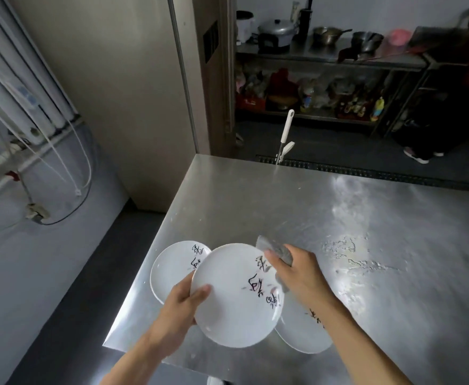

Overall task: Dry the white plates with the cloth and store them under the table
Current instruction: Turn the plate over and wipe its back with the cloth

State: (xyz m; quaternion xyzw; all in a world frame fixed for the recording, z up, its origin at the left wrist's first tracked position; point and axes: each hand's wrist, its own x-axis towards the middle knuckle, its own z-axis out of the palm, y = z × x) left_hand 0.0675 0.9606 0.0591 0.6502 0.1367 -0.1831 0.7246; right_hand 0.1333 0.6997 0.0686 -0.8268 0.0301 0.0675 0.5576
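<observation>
A white plate (302, 336) lies on the tabletop (338, 218) under your right forearm. Your left hand (184, 304) grips the raised plate (233, 304) by its rim; your right hand (301, 273) pinches the grey cloth (276, 248) against its far edge. Behind lies another plate (172, 269), then a white handle (287, 126).

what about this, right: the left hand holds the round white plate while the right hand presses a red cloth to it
Wrong colour: the head view shows a grey cloth, not red; left hand, right hand and round white plate are as said.
</observation>
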